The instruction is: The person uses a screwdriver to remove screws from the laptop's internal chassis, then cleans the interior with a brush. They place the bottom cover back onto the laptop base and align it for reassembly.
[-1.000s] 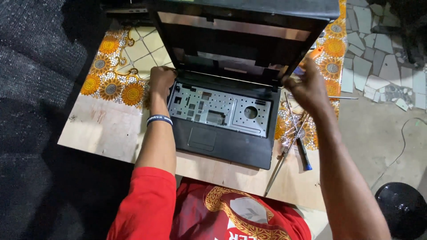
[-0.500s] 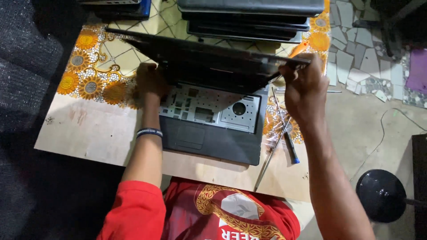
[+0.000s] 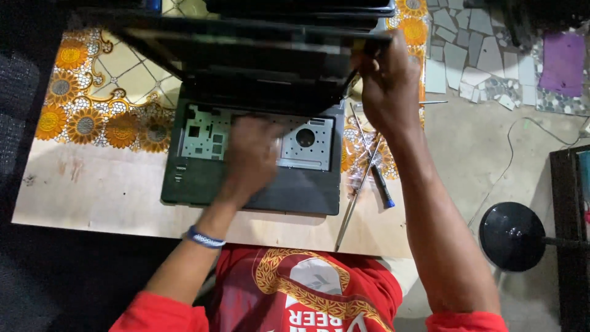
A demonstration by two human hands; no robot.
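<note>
The light over my bench is dim and warm, falling from above, so the pale tabletop (image 3: 92, 190) and the metal tray inside the laptop base (image 3: 203, 132) catch most of it. The dark floor at the left edge sinks into near black. My left hand (image 3: 249, 157) is smeared with motion blur, fingers indistinct, and the tilted screen lid (image 3: 246, 55) is streaked too. My right hand (image 3: 387, 83) reads sharper. The black stool (image 3: 513, 237) shows a soft sheen, no harsh glare.
</note>
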